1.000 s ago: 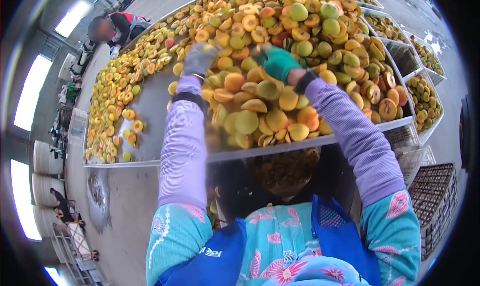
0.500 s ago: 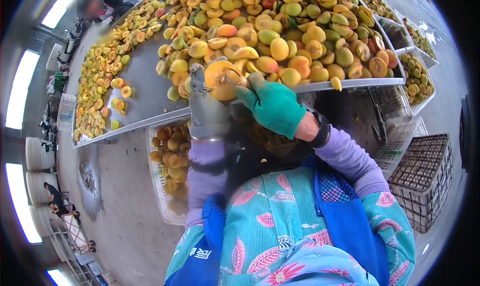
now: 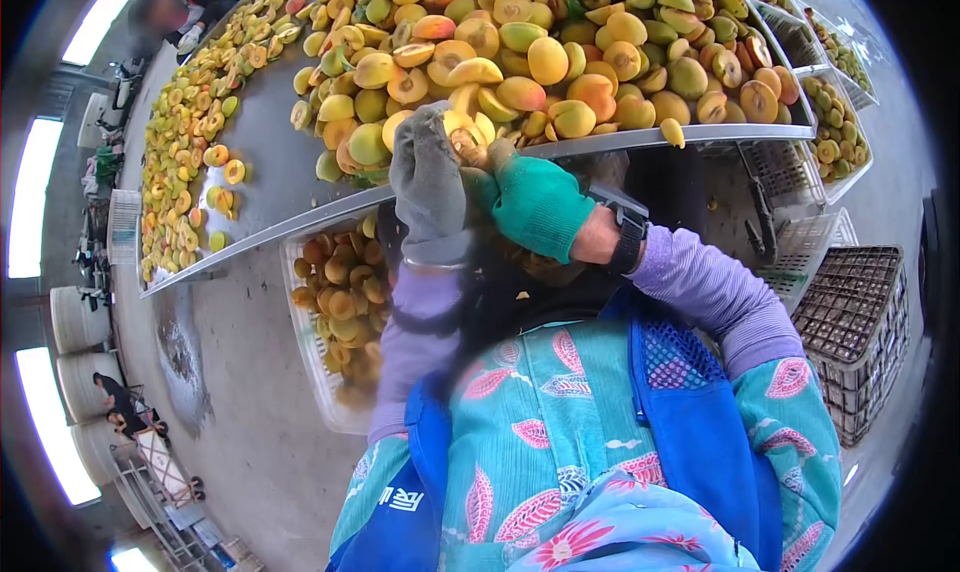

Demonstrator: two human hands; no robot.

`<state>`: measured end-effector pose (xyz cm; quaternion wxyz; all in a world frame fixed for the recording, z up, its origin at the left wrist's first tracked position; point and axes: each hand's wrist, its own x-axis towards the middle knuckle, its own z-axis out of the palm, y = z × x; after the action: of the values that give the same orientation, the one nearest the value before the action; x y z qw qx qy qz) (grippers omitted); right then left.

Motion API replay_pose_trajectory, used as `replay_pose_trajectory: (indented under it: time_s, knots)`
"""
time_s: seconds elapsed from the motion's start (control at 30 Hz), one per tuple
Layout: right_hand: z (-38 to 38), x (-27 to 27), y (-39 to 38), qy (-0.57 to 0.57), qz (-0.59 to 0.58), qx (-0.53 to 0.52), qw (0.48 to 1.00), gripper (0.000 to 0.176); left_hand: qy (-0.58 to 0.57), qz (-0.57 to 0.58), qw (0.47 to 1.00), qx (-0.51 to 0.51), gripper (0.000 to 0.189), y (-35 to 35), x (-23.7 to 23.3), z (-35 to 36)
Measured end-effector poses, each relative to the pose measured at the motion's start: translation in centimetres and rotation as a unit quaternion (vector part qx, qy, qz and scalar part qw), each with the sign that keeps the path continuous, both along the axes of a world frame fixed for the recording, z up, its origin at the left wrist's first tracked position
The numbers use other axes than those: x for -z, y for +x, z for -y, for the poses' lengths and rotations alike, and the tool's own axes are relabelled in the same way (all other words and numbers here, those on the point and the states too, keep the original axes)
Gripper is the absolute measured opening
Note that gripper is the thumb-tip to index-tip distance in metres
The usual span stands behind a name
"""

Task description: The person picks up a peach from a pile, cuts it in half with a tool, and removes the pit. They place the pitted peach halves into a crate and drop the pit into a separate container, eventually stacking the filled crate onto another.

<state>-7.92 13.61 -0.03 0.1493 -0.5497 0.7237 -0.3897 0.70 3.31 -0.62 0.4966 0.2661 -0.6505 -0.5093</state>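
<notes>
My left hand [image 3: 430,177], in a grey glove, is closed around a halved yellow peach [image 3: 463,132] at the near edge of the table. The peach's cut face is turned up toward me, partly covered by fingers. Against it presses my right hand [image 3: 540,204], in a green glove, with thumb and fingers pinched together. A small curved metal tool showed at these right fingertips a moment ago; now the fingers mostly hide it. Just beyond both hands lies a heap of whole and halved peaches [image 3: 545,62].
The metal table [image 3: 270,172] has a raised rim; more peach halves [image 3: 190,152] lie at its left. Below stands a crate of peaches [image 3: 345,312]. Stacked crates [image 3: 850,302] are at right, filled crates [image 3: 830,122] beyond. Another person [image 3: 185,17] is at the far left.
Both hands have drawn closer together around the peach half. The left fingers have curled over it and the peach has tilted, so less of its cut face shows. The view has shifted slightly.
</notes>
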Motion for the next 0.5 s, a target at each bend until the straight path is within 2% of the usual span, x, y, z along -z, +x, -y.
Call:
replay_pose_trajectory:
  time_s: [0.03, 0.1, 0.17, 0.27, 0.33, 0.4, 0.43, 0.5]
  knots:
    - [0.0, 0.3, 0.0, -0.004, 0.012, 0.008, 1.0, 0.036, -0.066, 0.021, 0.998, -0.004, 0.029, 0.1, 0.9, 0.5]
    - [0.1, 0.9, 0.3, -0.012, 0.038, 0.023, 0.999, 0.037, -0.071, 0.017, 0.997, -0.004, 0.028, -0.3, 0.6, 0.2]
    - [0.9, 1.0, 1.0, -0.02, 0.079, 0.044, 0.996, 0.037, 0.047, -0.032, 0.998, 0.004, 0.028, -1.0, -0.3, -0.4]
    - [0.6, 0.7, 0.6, 0.001, 0.111, 0.041, 0.993, 0.039, 0.036, -0.089, 0.995, 0.004, 0.023, -1.3, 0.6, -0.1]
    - [0.5, 0.7, 0.6, 0.02, 0.156, 0.041, 0.987, 0.04, 0.061, -0.052, 0.995, 0.063, 0.02, -0.6, 0.6, 0.5]
    - [0.6, 0.9, 1.2, 0.036, 0.232, 0.05, 0.971, 0.041, 0.136, -0.028, 0.99, 0.033, 0.019, -1.0, 0.4, 0.3]
    - [0.7, 0.6, 1.2, 0.036, 0.276, 0.053, 0.959, 0.041, 0.041, -0.029, 0.999, 0.004, 0.019, -1.4, 1.0, 0.0]
    - [0.9, 0.4, 1.2, 0.041, 0.32, 0.059, 0.945, 0.041, 0.013, -0.026, 0.999, -0.042, 0.018, -2.1, 1.4, -0.6]
